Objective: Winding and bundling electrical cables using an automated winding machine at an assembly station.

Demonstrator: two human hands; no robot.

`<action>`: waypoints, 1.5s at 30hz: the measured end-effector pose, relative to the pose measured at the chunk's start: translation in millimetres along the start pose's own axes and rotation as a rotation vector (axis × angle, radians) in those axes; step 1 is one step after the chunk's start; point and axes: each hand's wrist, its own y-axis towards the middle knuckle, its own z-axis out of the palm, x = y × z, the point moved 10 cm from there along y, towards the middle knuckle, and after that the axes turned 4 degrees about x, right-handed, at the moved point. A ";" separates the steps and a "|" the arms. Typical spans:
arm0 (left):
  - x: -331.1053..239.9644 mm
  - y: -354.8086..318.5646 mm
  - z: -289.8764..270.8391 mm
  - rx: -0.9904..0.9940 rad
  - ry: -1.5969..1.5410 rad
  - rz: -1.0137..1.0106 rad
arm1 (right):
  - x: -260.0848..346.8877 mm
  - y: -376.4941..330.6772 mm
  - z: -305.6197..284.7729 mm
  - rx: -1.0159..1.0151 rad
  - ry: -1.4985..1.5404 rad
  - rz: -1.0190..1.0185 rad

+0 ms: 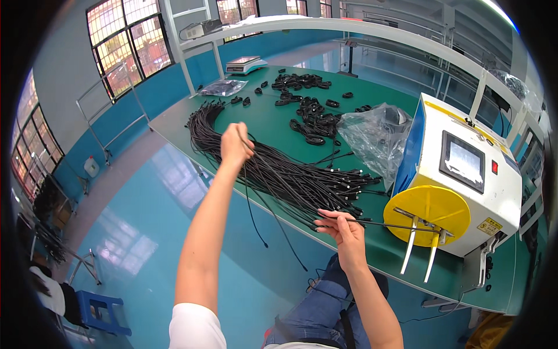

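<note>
A long bundle of black cables (273, 168) with small plugs lies along the table's near edge. Above its left part, my left hand (235, 145) is closed on black cable, and loose lengths hang from there past the table edge. My right hand (344, 232) pinches a black cable (381, 224) between thumb and fingers at the bundle's right end. From that hand the cable runs right to the yellow disc (427, 215) of a white winding machine (479, 168). Two pale prongs (409, 245) stick out from the disc.
Coiled black cables (314, 119) lie in piles on the green table (261, 125). A clear plastic bag (375, 136) rests against the machine. At the back are a scale (245, 65) and another bag (223, 88). A white shelf frame (372, 30) spans the far side; a blue stool (103, 311) stands at lower left.
</note>
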 end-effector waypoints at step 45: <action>-80.4 -217.6 204.4 0.764 0.016 0.822 | -39.1 -177.6 -103.2 -0.144 -0.249 0.457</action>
